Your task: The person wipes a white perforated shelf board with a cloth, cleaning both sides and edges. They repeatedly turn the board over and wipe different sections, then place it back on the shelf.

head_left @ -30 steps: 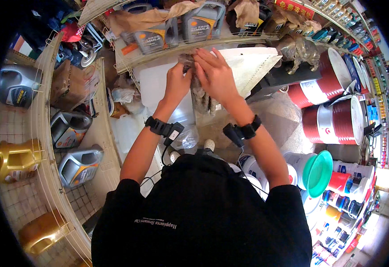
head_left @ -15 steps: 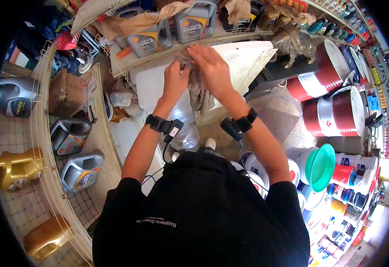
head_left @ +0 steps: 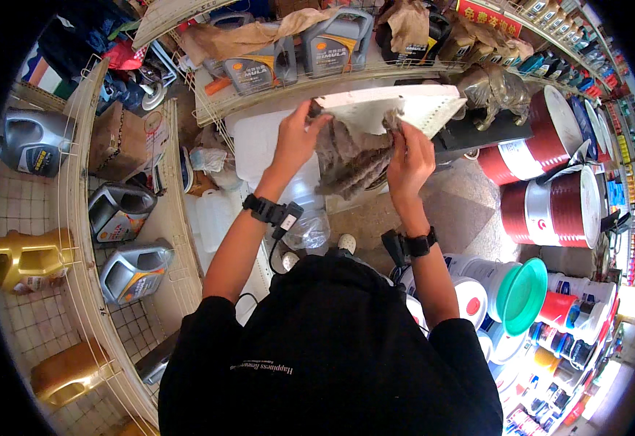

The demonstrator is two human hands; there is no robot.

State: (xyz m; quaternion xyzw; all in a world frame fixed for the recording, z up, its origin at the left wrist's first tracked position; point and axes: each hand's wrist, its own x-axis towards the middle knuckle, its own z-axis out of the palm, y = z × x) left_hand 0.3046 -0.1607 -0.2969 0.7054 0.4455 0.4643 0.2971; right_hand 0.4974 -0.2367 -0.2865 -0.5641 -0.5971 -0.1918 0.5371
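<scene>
At the near edge of a white board (head_left: 433, 109), left hand (head_left: 297, 139) and right hand (head_left: 410, 158) pinch opposite ends of a sagging grey-brown cloth (head_left: 352, 161).

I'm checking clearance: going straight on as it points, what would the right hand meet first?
Beyond the cloth it pinches, the right hand would probably meet the white panel first, though depth is unclear and it might pass above it.

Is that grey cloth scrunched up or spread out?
Partly spread out: the cloth hangs in folds between the left hand and right hand.
</scene>
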